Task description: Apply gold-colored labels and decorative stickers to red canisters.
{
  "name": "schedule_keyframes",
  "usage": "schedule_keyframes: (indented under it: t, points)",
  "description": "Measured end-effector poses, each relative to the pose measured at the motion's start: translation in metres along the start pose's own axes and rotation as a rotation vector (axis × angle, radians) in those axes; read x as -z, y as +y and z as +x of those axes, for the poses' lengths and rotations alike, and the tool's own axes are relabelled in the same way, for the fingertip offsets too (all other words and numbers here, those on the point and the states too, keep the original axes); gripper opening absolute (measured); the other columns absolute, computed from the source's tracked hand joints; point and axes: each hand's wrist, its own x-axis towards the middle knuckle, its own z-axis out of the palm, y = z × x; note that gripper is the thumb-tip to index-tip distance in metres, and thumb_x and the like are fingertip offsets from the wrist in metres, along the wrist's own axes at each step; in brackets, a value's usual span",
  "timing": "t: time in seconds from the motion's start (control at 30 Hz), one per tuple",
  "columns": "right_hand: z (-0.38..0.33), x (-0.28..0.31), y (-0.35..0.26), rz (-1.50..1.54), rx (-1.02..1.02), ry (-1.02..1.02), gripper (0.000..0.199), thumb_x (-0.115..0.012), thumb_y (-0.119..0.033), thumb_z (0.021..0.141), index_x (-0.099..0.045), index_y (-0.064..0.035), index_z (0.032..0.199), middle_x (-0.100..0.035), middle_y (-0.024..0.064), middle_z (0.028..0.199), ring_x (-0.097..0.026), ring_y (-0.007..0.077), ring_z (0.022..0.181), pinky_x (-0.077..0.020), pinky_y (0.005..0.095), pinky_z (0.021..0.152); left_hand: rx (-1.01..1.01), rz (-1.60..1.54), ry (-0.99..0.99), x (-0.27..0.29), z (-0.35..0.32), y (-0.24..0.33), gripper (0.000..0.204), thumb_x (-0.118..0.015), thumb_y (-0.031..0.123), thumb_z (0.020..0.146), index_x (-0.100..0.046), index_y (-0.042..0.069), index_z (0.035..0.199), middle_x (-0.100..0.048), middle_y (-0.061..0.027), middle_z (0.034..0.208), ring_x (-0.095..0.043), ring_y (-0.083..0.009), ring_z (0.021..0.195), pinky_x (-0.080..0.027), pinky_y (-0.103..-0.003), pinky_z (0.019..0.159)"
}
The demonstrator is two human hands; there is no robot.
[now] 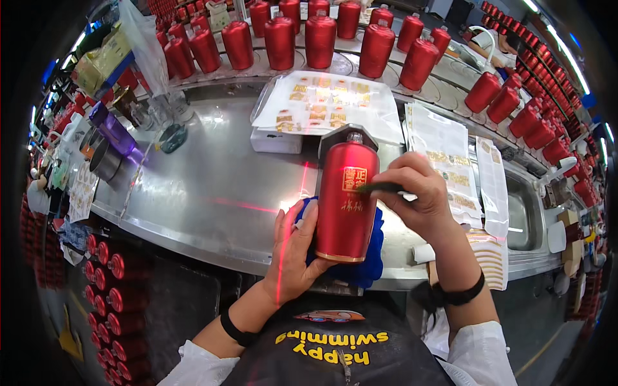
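Red bottle [346, 201]: it lies tilted on a blue cloth pad [368, 260] at the near edge of the steel workbench [212, 193], neck pointing away from the person, base toward the body.

Head view, hands. The left hand [293, 254] is closed around the lower left flank of the bottle, thumb along its side, steadying it against the pad. The right hand [415, 193] pinches a thin dark tool [380, 188], its tip touching the right edge of the square gold label [355, 178] on the bottle's shoulder.

Head view, step in hand. The work appears to be seating the label. Judged from this pose, good practice is to hold the bottle still with the left hand, keep the tool flat to the curve, and press from the label's centre outward so that no edge lifts. A red laser line [241, 206] crosses the bench and the left hand; it probably serves as an alignment reference.

Head view, labels and packages. A clear sheet of gold labels [322, 103] rests on a white box [277, 140] just behind the bottle. Further white sheets with gold labels [444, 154] lie to the right. Rows of red bottles [320, 40] stand along the rear conveyor, and more are racked at lower left [106, 283].
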Motion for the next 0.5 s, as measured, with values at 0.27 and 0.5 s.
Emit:
schedule_keyframes:
  t: [0.27,0.5]
  points:
    - [0.067,-0.008,-0.022,-0.139,-0.099,0.013,0.016,-0.073,-0.016,0.08,-0.069,-0.0054,0.092,-0.064,0.0113,0.082,-0.062,0.0294,0.077,-0.0493,0.0369,0.07,-0.088,0.136,0.024,0.005,0.002,0.003,0.085,-0.065,0.047,0.086,-0.033,-0.003,0.147,-0.05,-0.0191,0.137,-0.038,-0.0416,0.133,-0.017,-0.06,0.111]
    - [0.036,-0.01,0.008,-0.192,-0.121,0.294,0.017,-0.073,-0.012,0.084,-0.066,-0.0023,0.095,-0.064,0.009,0.076,-0.063,0.0192,0.068,-0.0498,0.0302,0.064,0.007,-0.115,-0.023,0.002,0.003,-0.003,0.086,-0.066,0.048,0.085,-0.033,-0.004,0.145,-0.045,-0.0227,0.139,-0.035,-0.0425,0.134,-0.019,-0.055,0.113]
